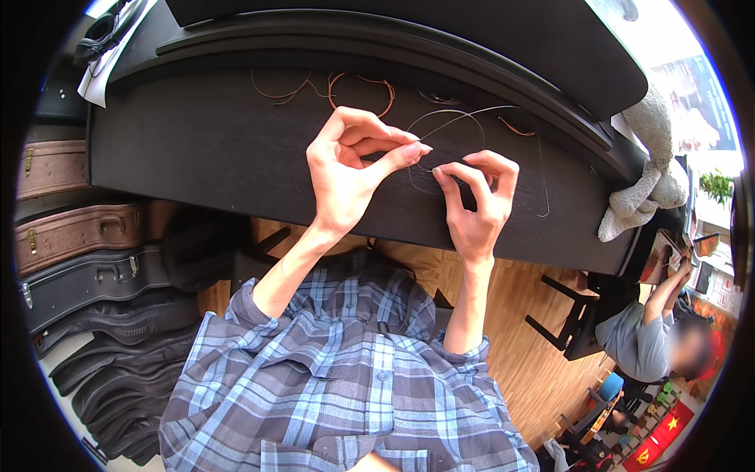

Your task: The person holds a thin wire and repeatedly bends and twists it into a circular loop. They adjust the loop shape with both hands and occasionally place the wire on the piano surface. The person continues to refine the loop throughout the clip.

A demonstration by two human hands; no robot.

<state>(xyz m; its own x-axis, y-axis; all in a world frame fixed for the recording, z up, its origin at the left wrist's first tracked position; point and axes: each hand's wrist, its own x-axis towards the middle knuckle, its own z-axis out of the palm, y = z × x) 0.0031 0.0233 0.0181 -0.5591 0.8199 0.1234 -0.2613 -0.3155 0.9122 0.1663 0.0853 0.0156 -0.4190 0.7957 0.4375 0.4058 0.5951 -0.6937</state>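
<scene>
Both my hands are raised over a black flat surface, with thumb and fingertips pinched. My left hand (346, 169) grips a thin silvery string (470, 115), which looks like a guitar string. From the fingertips the string curves up and to the right in a loose loop. Slightly lower and to the right, my right hand (476, 206) pinches the same string close to the left fingertips. Its other fingers are curled. Where exactly the string's ends lie between the fingers is too fine to make out.
On the black surface (197, 149) lie a copper-coloured coiled string (331, 88) and a short copper-coloured piece (515, 127). A grey plush toy (649, 189) hangs at the right end. Instrument cases (82, 236) are stacked at left. A seated person (641, 338) is at far right, near a black stool (578, 318).
</scene>
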